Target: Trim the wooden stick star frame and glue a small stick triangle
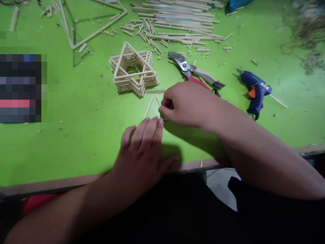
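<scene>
Two short wooden sticks lean toward each other on the green tabletop. My left hand point(142, 145) lies palm down with its fingers stretched forward, the tips beside the lower end of the left stick point(148, 107). Between the thumb and bent fingers of my right hand point(184, 105) is the other stick point(158, 101), partly covered by the fingers. A bit of a third stick point(164, 119) shows by my left index fingertip. Just beyond my hands stands a star-shaped frame point(135, 73) of stacked wooden sticks.
Pruning shears point(188, 69) lie beyond my right hand, and a blue glue gun point(256, 88) rests farther right. Many loose sticks point(182, 35) are heaped at the back. A large stick triangle point(99, 32) and a clear set square point(78, 56) are at back left.
</scene>
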A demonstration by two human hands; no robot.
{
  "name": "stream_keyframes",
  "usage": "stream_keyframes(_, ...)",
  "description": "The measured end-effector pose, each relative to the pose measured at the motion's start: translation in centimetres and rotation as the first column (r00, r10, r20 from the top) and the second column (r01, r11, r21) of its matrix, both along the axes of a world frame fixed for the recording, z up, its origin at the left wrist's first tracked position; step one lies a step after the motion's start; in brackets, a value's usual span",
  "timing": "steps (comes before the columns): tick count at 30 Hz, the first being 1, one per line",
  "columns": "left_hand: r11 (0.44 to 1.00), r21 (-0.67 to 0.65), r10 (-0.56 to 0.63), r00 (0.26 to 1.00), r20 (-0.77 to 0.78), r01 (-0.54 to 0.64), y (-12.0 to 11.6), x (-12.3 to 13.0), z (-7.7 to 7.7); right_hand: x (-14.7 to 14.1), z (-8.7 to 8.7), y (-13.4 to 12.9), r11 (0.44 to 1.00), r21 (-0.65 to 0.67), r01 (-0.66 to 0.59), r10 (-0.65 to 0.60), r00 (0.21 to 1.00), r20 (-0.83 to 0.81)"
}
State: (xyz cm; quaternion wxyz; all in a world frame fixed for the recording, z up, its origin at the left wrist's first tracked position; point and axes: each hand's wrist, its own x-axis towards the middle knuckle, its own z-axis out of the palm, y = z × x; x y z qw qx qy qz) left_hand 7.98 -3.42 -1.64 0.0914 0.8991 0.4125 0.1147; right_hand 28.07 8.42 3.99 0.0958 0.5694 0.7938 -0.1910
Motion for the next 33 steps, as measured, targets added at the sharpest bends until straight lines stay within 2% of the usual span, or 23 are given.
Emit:
stream_keyframes(15,1.0,-0.026,0.009,1.0,0.015,-0.009,-0.01,-0.02,0.02,0.08,0.0,-0.07,1.0,-0.013,-0.011,0.012,1.0,0.016)
stream_keyframes(33,0.998,-0.056,0.01,1.0,0.01,-0.009,0.0,-0.02,0.03,0.26,-0.08,-0.25,1.0,-0.001,-0.01,0.01,0.999,-0.038)
